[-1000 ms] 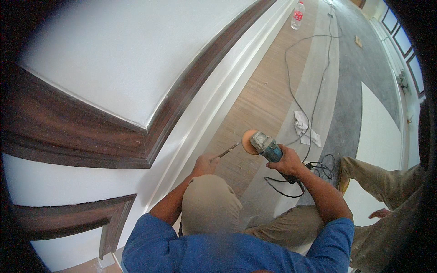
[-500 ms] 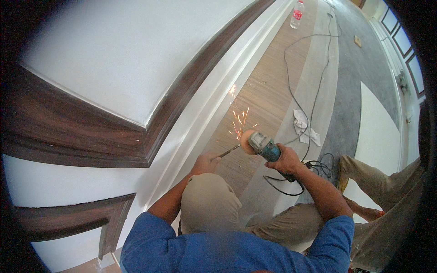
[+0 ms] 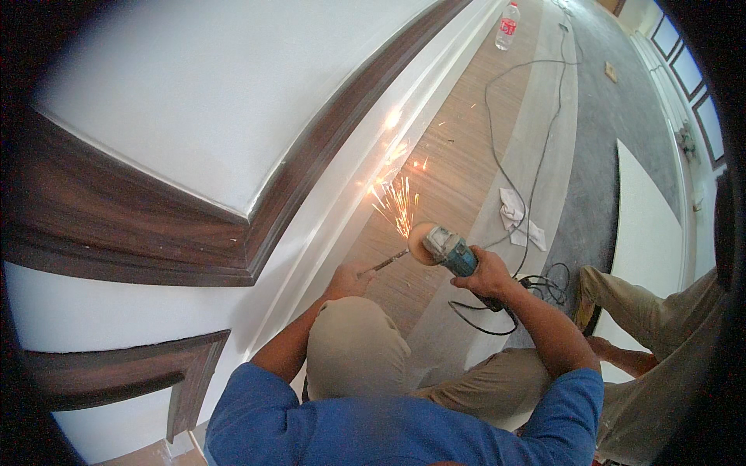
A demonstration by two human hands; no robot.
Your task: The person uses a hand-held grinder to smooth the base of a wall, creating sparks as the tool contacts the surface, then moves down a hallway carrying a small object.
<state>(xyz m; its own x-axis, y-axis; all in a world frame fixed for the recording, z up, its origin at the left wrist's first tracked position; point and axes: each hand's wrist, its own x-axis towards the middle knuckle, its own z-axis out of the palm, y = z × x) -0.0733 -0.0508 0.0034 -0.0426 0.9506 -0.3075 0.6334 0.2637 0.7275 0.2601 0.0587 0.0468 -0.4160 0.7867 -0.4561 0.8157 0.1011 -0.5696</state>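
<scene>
My right hand (image 3: 487,272) is closed round a teal angle grinder (image 3: 456,253) with an orange disc (image 3: 421,242), its black cord looping beside it. My left hand (image 3: 346,280) grips a thin metal rod (image 3: 386,261), whose tip meets the left edge of the disc. A fan of bright sparks (image 3: 398,198) sprays upward from that point over the wood floor and toward the white skirting.
At the left are white wall panels with dark wood trim (image 3: 124,213). Cables (image 3: 524,202), a white cloth (image 3: 521,219) and a plastic bottle (image 3: 508,27) lie or stand along the floor. At the right, another person's legs (image 3: 637,303) and arm show beside a white board (image 3: 637,213).
Sparks appeared half a second ago and have grown into a wide, brighter fan. The disc now touches the rod's tip. The other person's arm has come into view at the right.
</scene>
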